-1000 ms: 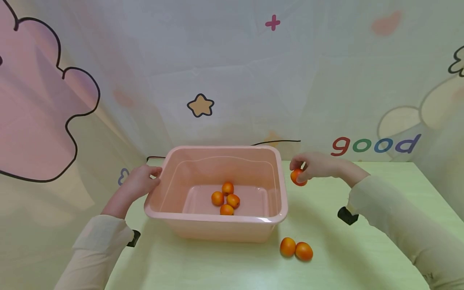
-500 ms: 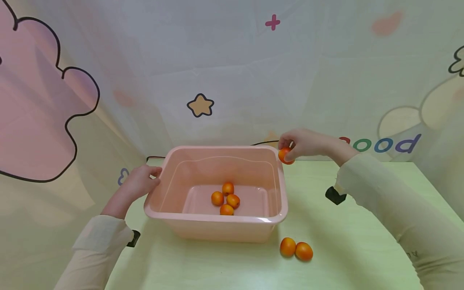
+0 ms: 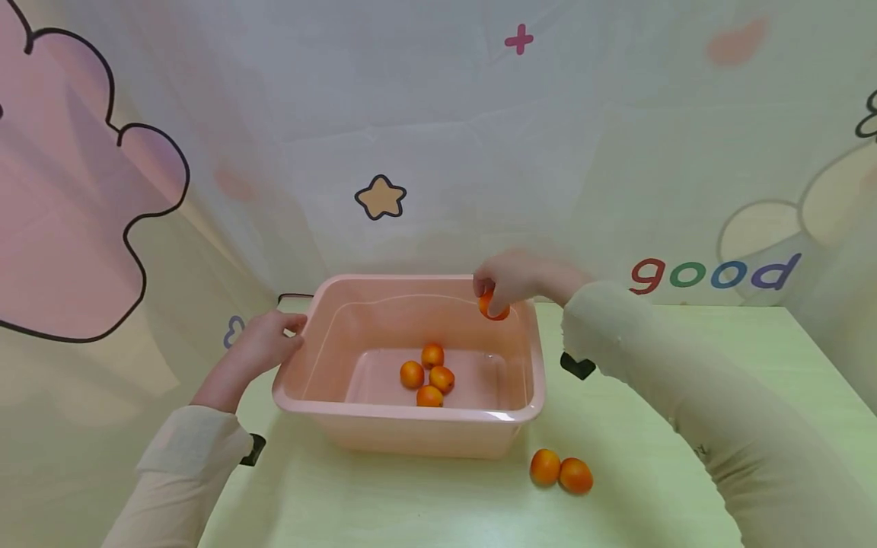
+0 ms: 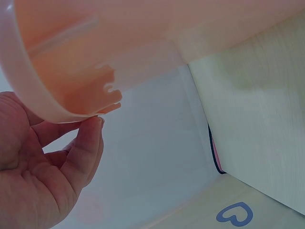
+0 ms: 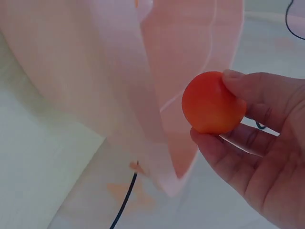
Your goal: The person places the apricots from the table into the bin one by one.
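Note:
A pink plastic basin (image 3: 411,432) stands on the table, with several smooth orange-red fruits (image 3: 441,379) lying together on its floor. At its left end my left hand (image 3: 263,342) grips the rim; in the left wrist view, fingertips (image 4: 90,136) meet the rim's underside. My right hand (image 3: 510,278) is over the basin's back right corner. Between its thumb and fingers it pinches a round orange-red fruit (image 5: 212,102), smooth-skinned and held above the basin floor. Two more such fruits (image 3: 545,467) lie side by side on the table, in front of the basin's right end.
The pale green-yellow table (image 3: 719,365) reaches back to a printed cloth backdrop (image 3: 466,152) with a star, a cloud shape and the word "good". Dark wrist mounts (image 3: 578,366) stick out below both sleeves.
My right hand has risen from right of the basin and moved left over its back right corner, carrying the fruit. My left hand stays on the rim, and the other fruits lie as before.

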`<state>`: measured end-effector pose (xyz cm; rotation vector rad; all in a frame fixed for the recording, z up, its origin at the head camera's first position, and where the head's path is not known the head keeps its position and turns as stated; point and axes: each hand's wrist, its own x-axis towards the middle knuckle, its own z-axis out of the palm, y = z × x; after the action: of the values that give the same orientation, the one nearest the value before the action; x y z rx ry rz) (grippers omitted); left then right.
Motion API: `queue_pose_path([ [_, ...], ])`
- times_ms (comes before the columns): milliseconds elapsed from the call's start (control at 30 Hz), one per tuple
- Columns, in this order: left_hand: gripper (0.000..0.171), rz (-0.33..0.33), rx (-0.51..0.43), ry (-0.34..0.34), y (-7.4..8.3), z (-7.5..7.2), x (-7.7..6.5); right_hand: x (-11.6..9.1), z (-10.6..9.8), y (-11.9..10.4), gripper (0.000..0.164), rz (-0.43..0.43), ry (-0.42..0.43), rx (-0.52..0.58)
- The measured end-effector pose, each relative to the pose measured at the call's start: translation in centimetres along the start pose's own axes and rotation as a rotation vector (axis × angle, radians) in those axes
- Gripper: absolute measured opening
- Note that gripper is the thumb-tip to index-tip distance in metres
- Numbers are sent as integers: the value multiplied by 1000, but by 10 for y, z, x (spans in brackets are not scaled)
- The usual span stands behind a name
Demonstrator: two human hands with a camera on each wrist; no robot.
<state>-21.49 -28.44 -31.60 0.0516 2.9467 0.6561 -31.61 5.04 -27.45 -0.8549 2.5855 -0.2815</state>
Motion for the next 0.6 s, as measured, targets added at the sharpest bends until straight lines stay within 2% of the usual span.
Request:
queue_pose_path([
  [267, 43, 4, -5, 1, 1, 0, -1, 31, 21, -24, 25, 60, -100, 73],
  [433, 43, 6, -6, -1, 0, 0, -1, 33, 26, -37, 21, 119, -141, 140],
  [500, 43, 1, -11, -3, -1, 0, -1, 28, 29, -43, 19, 184, -154, 240],
  [600, 43, -5, -13, -5, -1, 0, 0, 10, 28, -61, 18, 368, -160, 526],
])
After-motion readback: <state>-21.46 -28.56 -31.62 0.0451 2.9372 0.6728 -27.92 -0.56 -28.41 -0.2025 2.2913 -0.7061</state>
